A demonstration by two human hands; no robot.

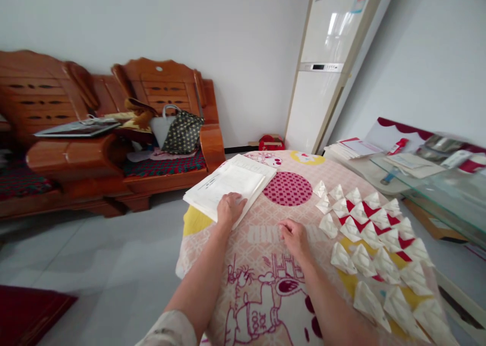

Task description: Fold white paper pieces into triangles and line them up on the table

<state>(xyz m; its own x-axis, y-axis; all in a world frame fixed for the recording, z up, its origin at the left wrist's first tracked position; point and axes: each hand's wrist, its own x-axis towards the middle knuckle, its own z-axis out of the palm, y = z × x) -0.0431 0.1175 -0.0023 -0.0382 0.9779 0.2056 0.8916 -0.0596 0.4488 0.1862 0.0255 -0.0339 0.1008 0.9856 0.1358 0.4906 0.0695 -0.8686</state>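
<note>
My left hand [230, 209] rests on the near edge of a stack of white paper sheets [243, 176], fingers slightly bent and thumb apart; it is not gripping the stack. Dark print shows on the top sheet. To its right, my right hand [295, 237] is curled closed just over the patterned tablecloth [261, 265], with nothing visible in the fingers. Several folded white paper pieces [385, 265], pointed like small pyramids, stand in rough rows on the right side of the table, beyond my right forearm.
Wooden armchairs [163, 88] stand at the left, with a dark patterned bag [184, 131] on one seat. A tall white air conditioner [322, 68] stands by the wall. At the right, a glass shelf [429, 184] sits close to the table. Something red [271, 142] lies on the floor behind.
</note>
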